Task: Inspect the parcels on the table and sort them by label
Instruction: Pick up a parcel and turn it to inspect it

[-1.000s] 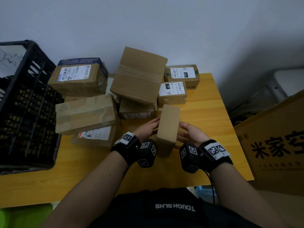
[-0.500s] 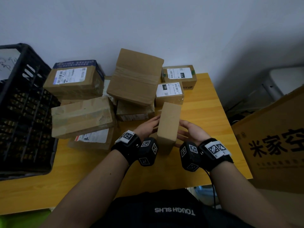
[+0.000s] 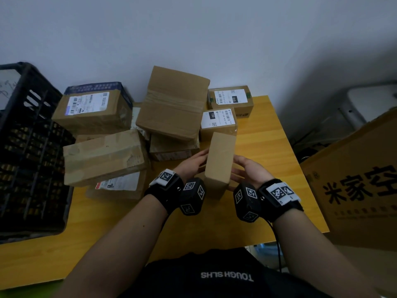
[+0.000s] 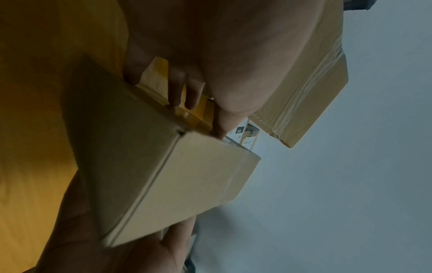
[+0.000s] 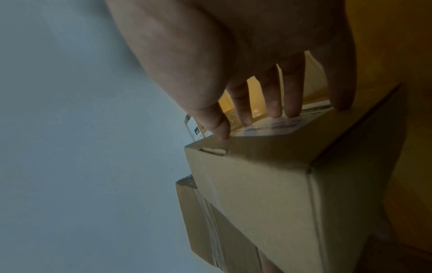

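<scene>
A small plain cardboard parcel [image 3: 220,160] stands on edge near the middle of the yellow table [image 3: 268,147], held between my two hands. My left hand [image 3: 193,161] lies along its left side, and the left wrist view shows straight fingers [image 4: 175,96] touching that side of the parcel [image 4: 163,175]. My right hand [image 3: 247,168] presses the right side. In the right wrist view its fingers [image 5: 273,107] rest straight on a white label [image 5: 275,125] on that face of the parcel [image 5: 268,184]. The label's print is blurred.
Behind the held parcel are several boxes: one marked 150 [image 3: 218,121], one marked 010 [image 3: 231,98], a large plain taped box [image 3: 174,104], a labelled box [image 3: 92,108] and a worn taped box [image 3: 103,155]. A black crate [image 3: 28,147] stands left, a big printed carton [image 3: 361,179] right.
Both hands stay on the sides of the small parcel, which has barely moved. The head view has shifted slightly.
</scene>
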